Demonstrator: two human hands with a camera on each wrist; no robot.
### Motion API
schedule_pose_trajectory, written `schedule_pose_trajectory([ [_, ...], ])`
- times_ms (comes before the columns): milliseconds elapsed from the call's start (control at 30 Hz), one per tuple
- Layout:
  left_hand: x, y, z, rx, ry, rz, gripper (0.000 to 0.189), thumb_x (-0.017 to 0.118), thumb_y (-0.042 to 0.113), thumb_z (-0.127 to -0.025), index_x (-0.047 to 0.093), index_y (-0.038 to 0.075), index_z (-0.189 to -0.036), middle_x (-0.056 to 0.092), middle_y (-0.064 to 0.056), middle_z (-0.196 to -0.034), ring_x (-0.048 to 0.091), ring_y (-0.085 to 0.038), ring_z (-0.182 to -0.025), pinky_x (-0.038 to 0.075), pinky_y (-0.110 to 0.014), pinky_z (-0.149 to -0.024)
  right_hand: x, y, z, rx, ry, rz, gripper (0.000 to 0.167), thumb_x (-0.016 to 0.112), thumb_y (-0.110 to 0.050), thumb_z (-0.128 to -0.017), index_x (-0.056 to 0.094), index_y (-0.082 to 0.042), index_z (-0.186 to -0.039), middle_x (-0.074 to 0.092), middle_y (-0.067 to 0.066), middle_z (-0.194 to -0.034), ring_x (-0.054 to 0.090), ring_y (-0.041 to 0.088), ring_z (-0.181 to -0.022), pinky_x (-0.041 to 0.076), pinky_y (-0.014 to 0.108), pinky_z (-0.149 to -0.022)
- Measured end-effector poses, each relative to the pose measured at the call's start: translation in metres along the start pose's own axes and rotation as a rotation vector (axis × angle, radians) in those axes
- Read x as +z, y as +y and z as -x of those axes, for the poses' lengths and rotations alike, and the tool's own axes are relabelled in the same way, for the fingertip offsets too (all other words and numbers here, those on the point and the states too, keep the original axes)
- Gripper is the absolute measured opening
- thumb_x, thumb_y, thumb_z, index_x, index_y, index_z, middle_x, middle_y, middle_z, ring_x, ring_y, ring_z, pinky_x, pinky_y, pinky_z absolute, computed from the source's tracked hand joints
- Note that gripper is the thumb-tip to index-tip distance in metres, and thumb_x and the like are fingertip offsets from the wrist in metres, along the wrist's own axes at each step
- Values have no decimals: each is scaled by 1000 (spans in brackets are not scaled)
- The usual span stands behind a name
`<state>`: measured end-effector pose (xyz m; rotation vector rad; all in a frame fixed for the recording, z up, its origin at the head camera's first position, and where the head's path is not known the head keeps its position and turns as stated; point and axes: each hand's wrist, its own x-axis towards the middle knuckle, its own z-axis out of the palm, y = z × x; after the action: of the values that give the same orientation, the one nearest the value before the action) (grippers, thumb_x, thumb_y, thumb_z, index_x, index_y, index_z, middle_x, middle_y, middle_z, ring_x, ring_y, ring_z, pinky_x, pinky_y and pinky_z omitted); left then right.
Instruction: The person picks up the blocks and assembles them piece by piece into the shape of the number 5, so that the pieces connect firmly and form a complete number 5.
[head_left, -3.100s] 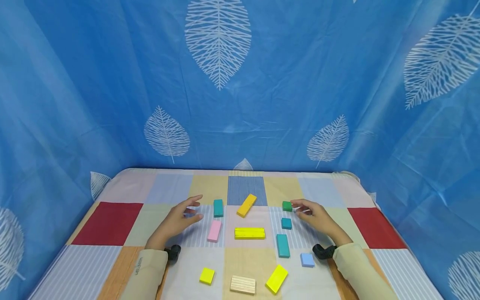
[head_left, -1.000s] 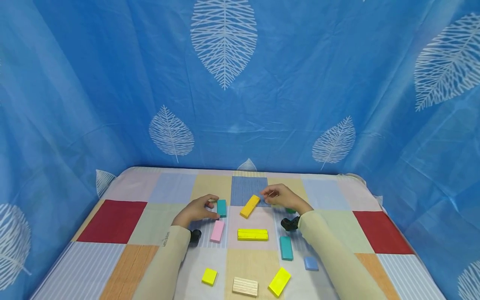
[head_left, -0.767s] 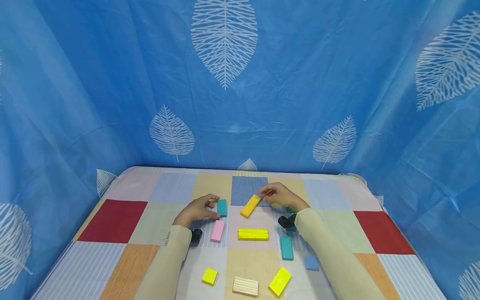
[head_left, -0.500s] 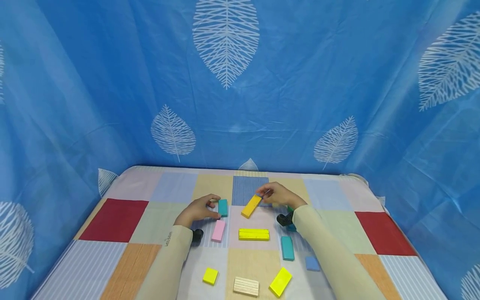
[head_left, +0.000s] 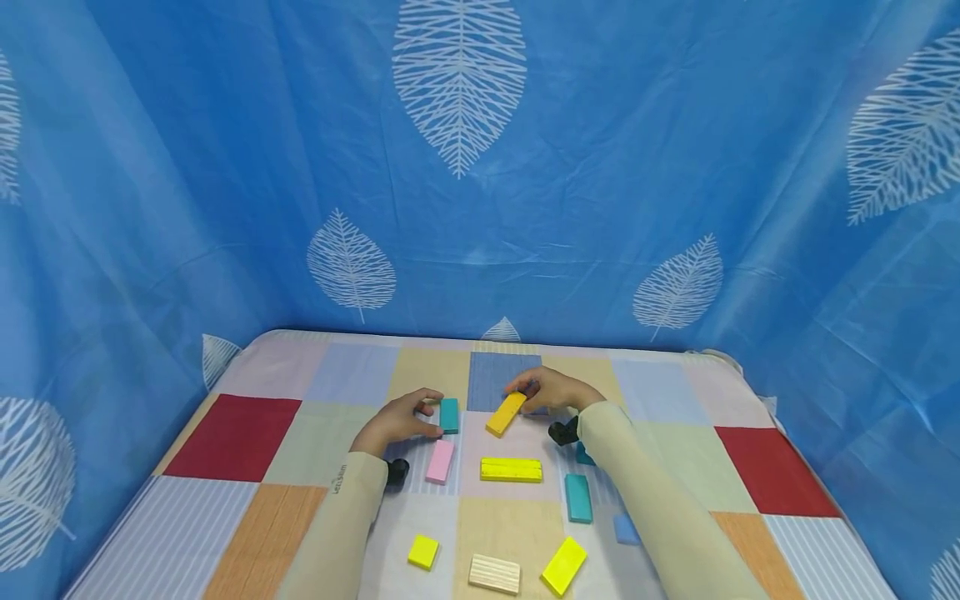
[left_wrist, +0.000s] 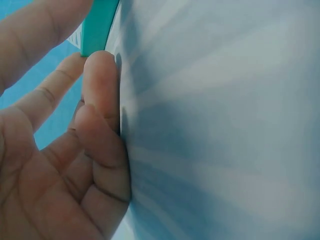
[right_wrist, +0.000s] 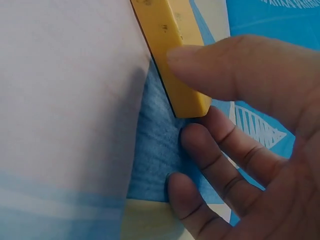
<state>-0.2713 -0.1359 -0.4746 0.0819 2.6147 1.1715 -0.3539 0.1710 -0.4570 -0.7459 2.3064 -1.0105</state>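
Observation:
In the head view my left hand (head_left: 400,421) is beside a teal block (head_left: 448,416), its thumb and index finger spread by the block's left side. The left wrist view shows the same teal block (left_wrist: 98,30) past the fingertips; firm contact cannot be made out. My right hand (head_left: 551,390) pinches the upper right end of an orange-yellow block (head_left: 506,414) lying at a slant on the cloth. Up close, the right thumb presses the orange-yellow block (right_wrist: 165,55) from one side, with the index finger partly hidden behind its end.
A pink block (head_left: 439,462) lies below the left fingers. Central is a long yellow block (head_left: 511,470). Nearer lie a small yellow block (head_left: 423,552), a striped wooden block (head_left: 494,574) and another yellow block (head_left: 564,567). By the right sleeve are teal (head_left: 578,498) and light blue (head_left: 626,529) blocks.
My right hand has moved left from the green block to the orange-yellow block and now pinches it. The left hand has come in beside the teal block and stays there.

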Motion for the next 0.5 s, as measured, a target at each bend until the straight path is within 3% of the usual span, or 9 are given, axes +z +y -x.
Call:
schedule_pose_trajectory([
  [233,0,0,1,15,-7,18,64,88,9,-90,61,5,-149,67,-13,-124,61,-33,-114,51,-51,-105,-2,-1,-6,16,-25,57,40,72,14,-91,73,6,-130,71,17,-132,64,25,-114,56,42,-103],
  [500,1,1,1,-19,9,27,64,88,9,-90,61,6,-149,66,-13,-124,59,-32,-112,50,-51,-106,1,-1,-8,30,-1,82,34,72,14,-92,76,5,-125,73,14,-125,62,21,-106,56,39,-100],
])
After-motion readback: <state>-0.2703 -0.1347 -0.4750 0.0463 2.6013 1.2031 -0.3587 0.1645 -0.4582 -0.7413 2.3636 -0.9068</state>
